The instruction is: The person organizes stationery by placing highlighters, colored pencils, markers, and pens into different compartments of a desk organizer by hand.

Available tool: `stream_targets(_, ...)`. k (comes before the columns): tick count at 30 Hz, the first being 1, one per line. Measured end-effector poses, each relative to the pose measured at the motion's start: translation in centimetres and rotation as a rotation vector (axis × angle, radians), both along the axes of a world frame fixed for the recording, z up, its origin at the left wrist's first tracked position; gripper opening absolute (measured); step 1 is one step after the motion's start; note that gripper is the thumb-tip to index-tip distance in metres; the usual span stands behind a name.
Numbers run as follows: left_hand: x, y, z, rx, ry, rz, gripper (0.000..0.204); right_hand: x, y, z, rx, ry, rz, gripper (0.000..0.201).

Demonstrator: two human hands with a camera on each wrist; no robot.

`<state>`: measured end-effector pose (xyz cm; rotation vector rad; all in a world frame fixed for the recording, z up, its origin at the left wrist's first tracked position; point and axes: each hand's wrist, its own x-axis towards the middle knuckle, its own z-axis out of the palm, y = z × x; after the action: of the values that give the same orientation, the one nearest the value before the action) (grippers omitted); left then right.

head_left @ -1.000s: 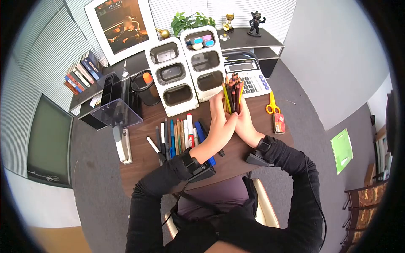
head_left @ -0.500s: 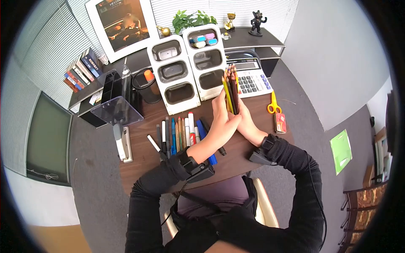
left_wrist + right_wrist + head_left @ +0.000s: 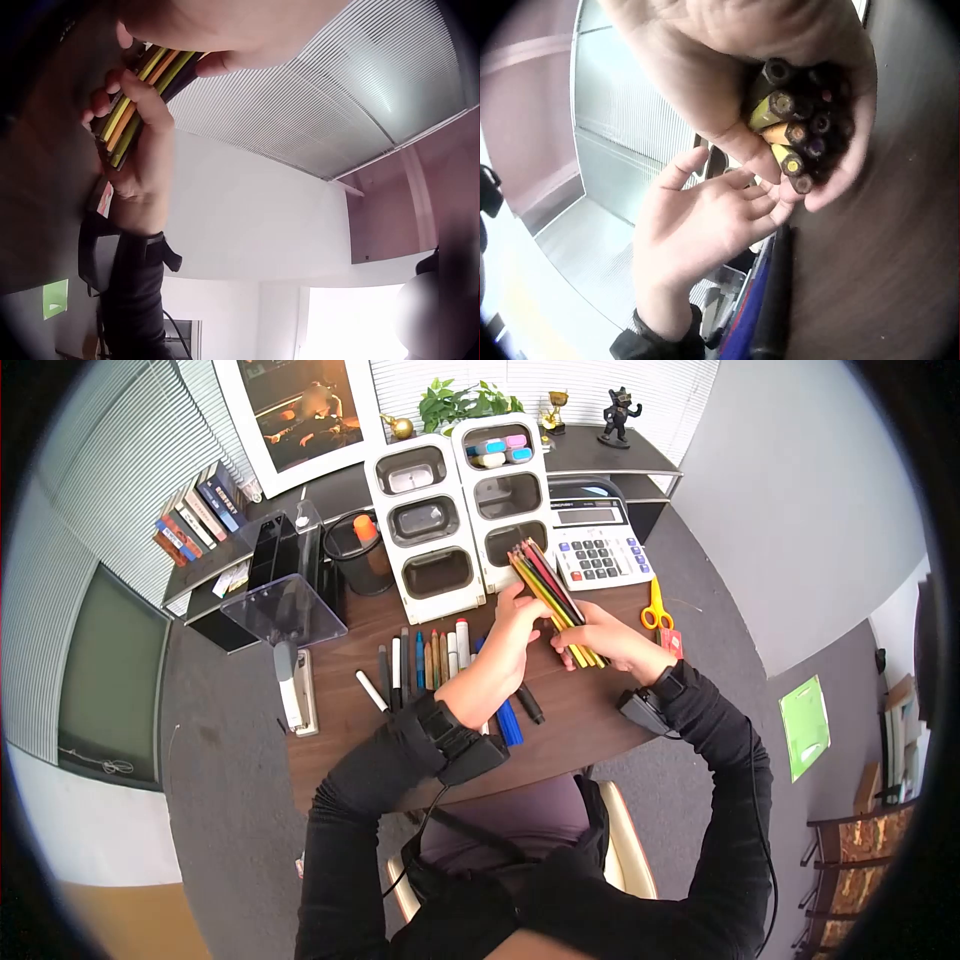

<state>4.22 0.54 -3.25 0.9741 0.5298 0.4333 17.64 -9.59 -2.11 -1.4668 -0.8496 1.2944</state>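
My right hand (image 3: 618,642) grips a bundle of colored pencils (image 3: 545,588), yellow, red, green and dark ones. They slant up and left, tips toward the white organizer (image 3: 493,556). In the right wrist view the blunt pencil ends (image 3: 781,103) show inside the curled fingers. My left hand (image 3: 505,640) is close against the bundle's left side. That view shows its palm (image 3: 697,225) turned up, thumb apart and fingers loosely extended, fingertips at the right hand's fingers. In the left wrist view, the right thumb (image 3: 146,97) lies across the pencils.
Pens and markers (image 3: 430,658) lie in a row left of the hands, a blue marker (image 3: 510,725) nearest. Behind stand a calculator (image 3: 602,557) and a mesh pen cup (image 3: 365,570). Yellow scissors (image 3: 655,610) lie right; a stapler (image 3: 297,695) stands left. Highlighters (image 3: 500,450) fill one upper compartment.
Both hands clasped the upright bundle earlier. The pencils now tilt leftward and sit lower, held in the right hand, while the left hand has loosened and the wrists have moved apart.
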Motion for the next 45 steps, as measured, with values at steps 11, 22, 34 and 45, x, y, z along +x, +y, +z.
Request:
stream_targets(11,-0.6,0.5,2.0,0.08,-0.096,0.024,0.067,0.5,2.2,2.7,-0.02,0.28,-0.025,0.022)
stream_targets(22,0.5,2.9,0.7,1.541,-0.006,0.13,0.032,-2.2,2.3,-0.3,0.07,0.458,-0.1,0.027)
stream_targets(34,-0.3,5.7,1.9,1.477,0.012,0.088,0.036,-1.2,2.8,1.5,0.106,0.567,-0.23,0.025)
stream_targets(45,-1.8,4.6,5.2,1.206,-0.047,-0.161,0.043,0.1,4.2,2.3,0.213,0.412,-0.302,0.027)
